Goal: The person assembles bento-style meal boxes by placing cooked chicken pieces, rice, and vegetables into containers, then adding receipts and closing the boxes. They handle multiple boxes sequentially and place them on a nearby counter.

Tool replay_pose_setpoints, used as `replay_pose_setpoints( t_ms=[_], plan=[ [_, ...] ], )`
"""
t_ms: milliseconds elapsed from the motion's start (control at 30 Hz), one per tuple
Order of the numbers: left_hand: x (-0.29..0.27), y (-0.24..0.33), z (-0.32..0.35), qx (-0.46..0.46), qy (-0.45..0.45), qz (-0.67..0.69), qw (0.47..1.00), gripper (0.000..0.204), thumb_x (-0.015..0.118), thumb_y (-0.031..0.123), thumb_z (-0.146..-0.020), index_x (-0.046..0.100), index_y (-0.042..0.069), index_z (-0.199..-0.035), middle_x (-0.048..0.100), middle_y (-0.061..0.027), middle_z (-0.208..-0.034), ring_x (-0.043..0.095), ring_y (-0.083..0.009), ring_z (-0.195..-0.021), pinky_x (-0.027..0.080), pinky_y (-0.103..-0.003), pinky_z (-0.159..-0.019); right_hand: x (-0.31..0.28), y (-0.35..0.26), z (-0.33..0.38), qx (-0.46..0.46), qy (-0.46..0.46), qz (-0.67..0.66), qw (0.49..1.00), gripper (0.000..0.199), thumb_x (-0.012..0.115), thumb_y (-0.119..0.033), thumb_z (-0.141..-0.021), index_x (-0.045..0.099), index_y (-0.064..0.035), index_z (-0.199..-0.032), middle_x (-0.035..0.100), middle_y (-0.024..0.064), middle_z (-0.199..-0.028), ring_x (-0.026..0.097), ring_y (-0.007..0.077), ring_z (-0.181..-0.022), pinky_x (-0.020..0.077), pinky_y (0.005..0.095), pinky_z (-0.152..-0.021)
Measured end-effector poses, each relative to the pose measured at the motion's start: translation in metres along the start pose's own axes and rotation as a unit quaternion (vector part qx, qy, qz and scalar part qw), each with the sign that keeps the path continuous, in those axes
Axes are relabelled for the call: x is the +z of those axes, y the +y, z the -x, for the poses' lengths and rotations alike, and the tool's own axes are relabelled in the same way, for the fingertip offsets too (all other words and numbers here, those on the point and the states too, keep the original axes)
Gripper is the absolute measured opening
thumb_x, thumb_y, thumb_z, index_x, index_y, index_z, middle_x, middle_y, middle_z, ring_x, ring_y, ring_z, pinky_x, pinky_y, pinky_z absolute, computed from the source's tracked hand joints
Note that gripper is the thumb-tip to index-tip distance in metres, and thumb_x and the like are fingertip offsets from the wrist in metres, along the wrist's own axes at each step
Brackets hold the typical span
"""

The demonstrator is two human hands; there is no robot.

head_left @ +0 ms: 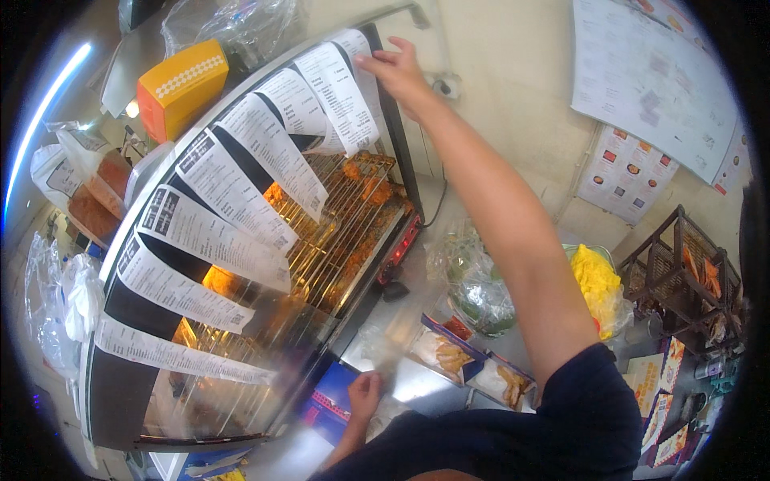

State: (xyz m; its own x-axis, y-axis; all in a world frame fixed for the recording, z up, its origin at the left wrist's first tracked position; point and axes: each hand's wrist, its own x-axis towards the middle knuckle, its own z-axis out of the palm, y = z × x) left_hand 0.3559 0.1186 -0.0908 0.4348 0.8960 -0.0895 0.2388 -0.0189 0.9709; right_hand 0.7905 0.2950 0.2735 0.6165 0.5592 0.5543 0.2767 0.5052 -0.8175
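My right arm reaches up to the top edge of a glass-fronted food warmer (116, 401). The fingers of my right hand (401, 76) are apart. One fingertip touches or nearly touches the paper slip (361, 68) at the far right end of a row stuck along the top. Beside it hangs another long printed slip (341, 100). Low in the middle, my left hand (366, 393) is closed near a blue printed box (333, 401); what it holds, if anything, is hidden. Fried food (373, 188) lies on wire racks (321, 232) behind the glass.
Two boxes of fries (441, 357) rest on the metal counter (409, 381). Behind them is a plastic-wrapped bowl of greens (473, 280). A yellow bundle (595, 280) and a brown basket rack (682, 272) stand right. An orange-yellow carton (183, 88) sits atop the warmer.
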Motion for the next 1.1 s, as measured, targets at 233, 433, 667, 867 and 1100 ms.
replay_pose_setpoints(
  t_ms=[233,433,667,867,1100],
  plan=[
    [0.016,0.010,-0.006,0.038,-0.077,-0.050,0.995,0.018,0.061,0.015,-0.088,0.066,-0.002,-0.089,0.066,-0.0034,-0.076,0.058,-0.0094,-0.070,0.048,-0.025,-0.065,-0.053,-0.051,0.053,-0.052,0.033,0.011,0.998,0.028,0.062,-0.007,-0.081,0.058,-0.0043,-0.108,0.061,0.0112,-0.095,0.057,0.0193,-0.089,0.0474,0.0300,-0.077],
    [0.057,0.079,0.011,0.160,-0.249,0.039,0.954,0.018,0.056,0.014,-0.090,0.064,-0.002,-0.088,0.064,-0.0062,-0.078,0.059,-0.0128,-0.072,0.048,-0.027,-0.068,-0.200,-0.111,0.275,-0.188,0.023,0.359,0.914,0.028,0.060,-0.007,-0.086,0.057,0.0000,-0.113,0.060,0.0091,-0.100,0.057,0.0159,-0.093,0.0451,0.0249,-0.078],
    [0.155,0.123,0.091,0.173,-0.556,0.034,0.812,0.019,0.055,0.013,-0.091,0.062,-0.001,-0.102,0.063,-0.0096,-0.099,0.060,-0.0166,-0.089,0.048,-0.028,-0.077,-0.239,-0.140,0.605,0.174,0.240,0.333,0.895,0.041,0.060,-0.006,-0.084,0.051,0.0003,-0.124,0.054,0.0143,-0.118,0.050,0.0226,-0.112,0.0370,0.0313,-0.097],
    [0.238,0.076,0.188,-0.036,-0.668,0.099,0.737,0.035,0.048,0.017,-0.096,0.050,0.006,-0.129,0.053,-0.0072,-0.125,0.050,-0.0168,-0.115,0.039,-0.029,-0.097,-0.231,-0.140,0.723,0.321,0.256,0.206,0.888,0.079,0.071,-0.008,-0.075,0.028,-0.0007,-0.141,0.034,0.0183,-0.141,0.033,0.0271,-0.131,0.0245,0.0352,-0.109],
    [0.275,0.096,0.236,-0.227,-0.635,0.227,0.703,0.059,0.021,0.044,-0.100,0.039,0.002,-0.136,0.047,-0.0097,-0.134,0.046,-0.0201,-0.120,0.032,-0.034,-0.105,-0.240,-0.202,0.733,0.345,0.215,0.083,0.910,0.093,0.066,0.008,-0.073,0.010,-0.0014,-0.146,0.033,0.0184,-0.140,0.049,0.0219,-0.114,0.0437,0.0338,-0.093]
  ],
)
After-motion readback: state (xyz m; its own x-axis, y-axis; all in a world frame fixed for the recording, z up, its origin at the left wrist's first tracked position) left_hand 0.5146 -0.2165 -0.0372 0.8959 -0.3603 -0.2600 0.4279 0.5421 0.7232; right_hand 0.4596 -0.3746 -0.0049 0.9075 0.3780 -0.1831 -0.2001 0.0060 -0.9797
